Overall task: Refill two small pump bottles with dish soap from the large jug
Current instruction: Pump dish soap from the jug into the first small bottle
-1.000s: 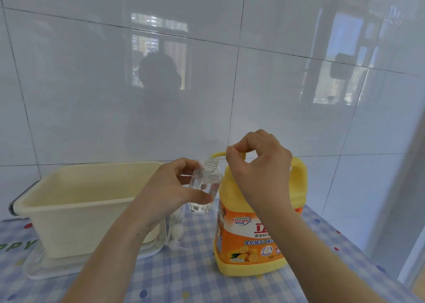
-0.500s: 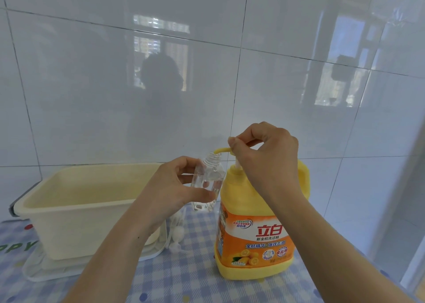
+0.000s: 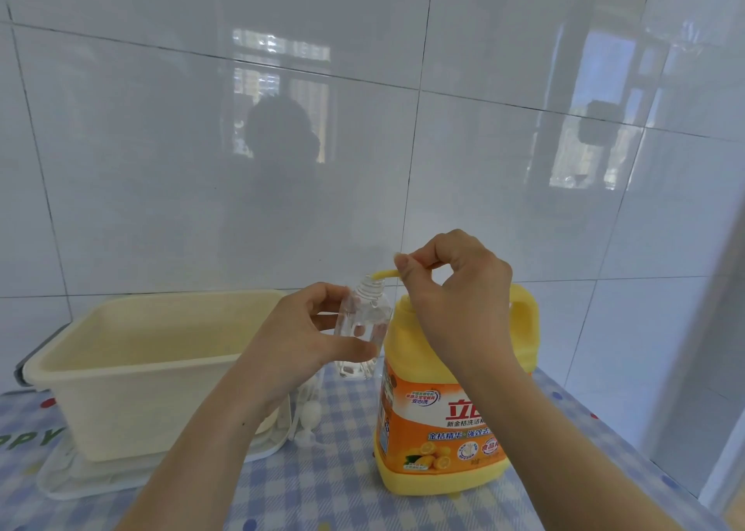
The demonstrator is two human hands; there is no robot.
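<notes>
the left hand (image 3: 298, 341) grips a clear small bottle (image 3: 363, 325) with its open neck under the yellow spout (image 3: 385, 274); the right hand (image 3: 455, 301) pinches the spout atop the jug (image 3: 443, 421).

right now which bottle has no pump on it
The small clear bottle in the left hand: its threaded neck is bare, while the yellow jug carries a pump spout, pinched by the right hand.

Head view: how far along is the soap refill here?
Done: the clear bottle has a bare neck, pump off. In hand: the left hand holds it with its mouth under the yellow spout of the jug, which the right hand pinches. Left: the bottle looks nearly empty, so filling, recapping and a second bottle, not seen here, remain.
</notes>
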